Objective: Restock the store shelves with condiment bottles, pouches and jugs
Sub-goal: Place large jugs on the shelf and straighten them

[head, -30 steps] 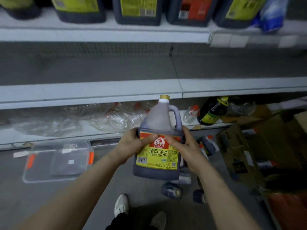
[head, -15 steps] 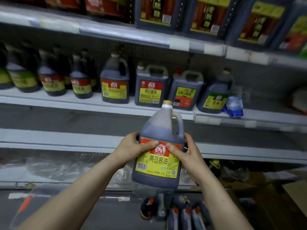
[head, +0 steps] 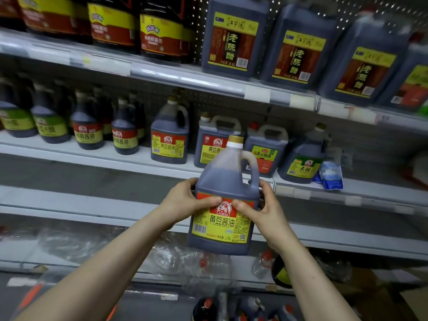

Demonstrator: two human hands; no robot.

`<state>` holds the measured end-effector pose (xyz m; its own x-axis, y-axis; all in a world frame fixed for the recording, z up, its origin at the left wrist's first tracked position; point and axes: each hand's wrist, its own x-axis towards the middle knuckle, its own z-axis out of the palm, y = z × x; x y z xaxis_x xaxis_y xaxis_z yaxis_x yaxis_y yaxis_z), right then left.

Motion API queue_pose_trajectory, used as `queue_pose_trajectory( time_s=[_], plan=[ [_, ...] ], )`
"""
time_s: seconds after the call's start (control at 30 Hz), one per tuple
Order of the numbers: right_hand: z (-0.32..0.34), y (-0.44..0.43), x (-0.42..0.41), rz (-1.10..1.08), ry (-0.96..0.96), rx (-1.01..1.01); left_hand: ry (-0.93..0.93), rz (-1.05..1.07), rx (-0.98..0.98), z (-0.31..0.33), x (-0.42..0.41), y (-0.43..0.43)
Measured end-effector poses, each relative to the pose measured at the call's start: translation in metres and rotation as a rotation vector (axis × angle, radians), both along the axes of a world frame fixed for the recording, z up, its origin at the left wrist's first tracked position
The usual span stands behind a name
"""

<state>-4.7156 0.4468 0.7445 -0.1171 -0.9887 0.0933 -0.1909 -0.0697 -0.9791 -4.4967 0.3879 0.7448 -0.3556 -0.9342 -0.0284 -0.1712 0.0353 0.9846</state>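
A dark soy sauce jug [head: 225, 181] with a gold cap, side handle and red-and-yellow label is held upright in front of the shelves. My left hand [head: 185, 200] grips its left side, thumb across the label. My right hand [head: 261, 209] grips its right side below the handle, thumb on the label too. Behind it the middle shelf [head: 129, 158] carries a matching jug [head: 169, 141] and a squarer jug [head: 214, 140], partly hidden by the held one.
Several smaller bottles [head: 86, 130] line the middle shelf's left; a green-label jug [head: 303, 158] and a blue pouch [head: 331, 174] sit at its right. Large vinegar jugs [head: 234, 38] fill the top shelf. A bare shelf [head: 92, 214] runs below. Crumpled plastic [head: 180, 260] and more bottles [head: 243, 309] lie lower down.
The jug has been raised in both hands from near the floor to the level of the middle shelf. My view has tilted up, bringing the stocked shelves into sight.
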Motion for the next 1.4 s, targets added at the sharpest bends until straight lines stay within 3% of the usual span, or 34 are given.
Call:
queue_pose_trajectory(
  time_s=[0.67,1.0,1.4],
  plan=[
    [-0.015,-0.111,0.089,-0.068,0.001,-0.023,-0.103,-0.09,-0.023,-0.017,0.082,-0.138],
    [-0.025,-0.105,0.075,-0.192,-0.037,-0.006,-0.129,-0.191,-0.021,-0.032,0.055,-0.161],
    [-0.01,-0.061,-0.01,-0.223,-0.031,-0.022,-0.115,-0.229,-0.043,-0.019,-0.038,-0.126]
  ],
)
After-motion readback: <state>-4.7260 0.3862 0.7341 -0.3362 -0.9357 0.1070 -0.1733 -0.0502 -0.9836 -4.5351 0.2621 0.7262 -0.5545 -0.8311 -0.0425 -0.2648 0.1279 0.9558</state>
